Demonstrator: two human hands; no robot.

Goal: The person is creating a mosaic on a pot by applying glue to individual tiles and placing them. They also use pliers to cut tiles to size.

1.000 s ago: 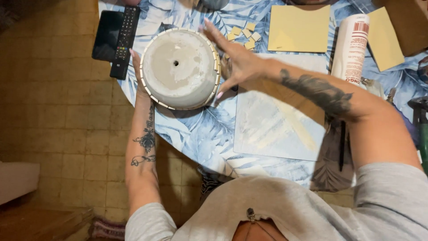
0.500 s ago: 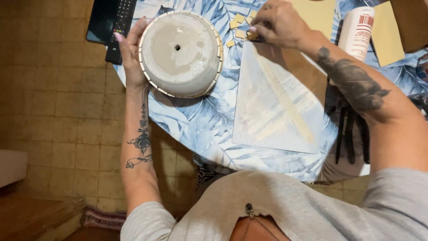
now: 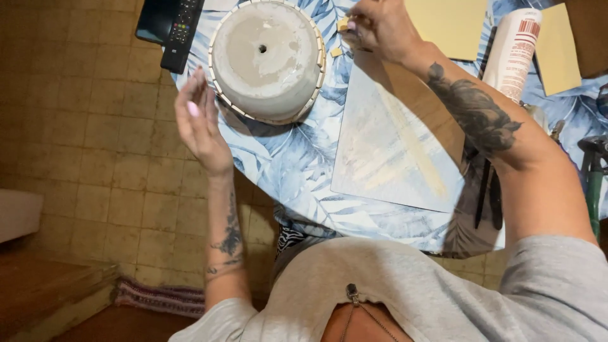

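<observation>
Broadly, the desk (image 3: 285, 177) wears a blue cloth printed with leaves, and the biggest thing on it is a pale board (image 3: 396, 149) streaked with yellowish smears, lying before the person. Just left of that sits an upturned grey pot (image 3: 266, 57), base up with a small drain hole, its rim edged with little pale tiles. Yellow sheets (image 3: 453, 25) and a white tube (image 3: 512, 54) lie at the far right, and a black remote (image 3: 180, 31) rests at the far left edge beside the pot. The left hand (image 3: 199, 123) hangs open and empty just off the pot's near left side, fingers loosely spread. The right hand (image 3: 380, 28) is pinched around a small yellow tile (image 3: 342, 24) beyond the board's far corner.
</observation>
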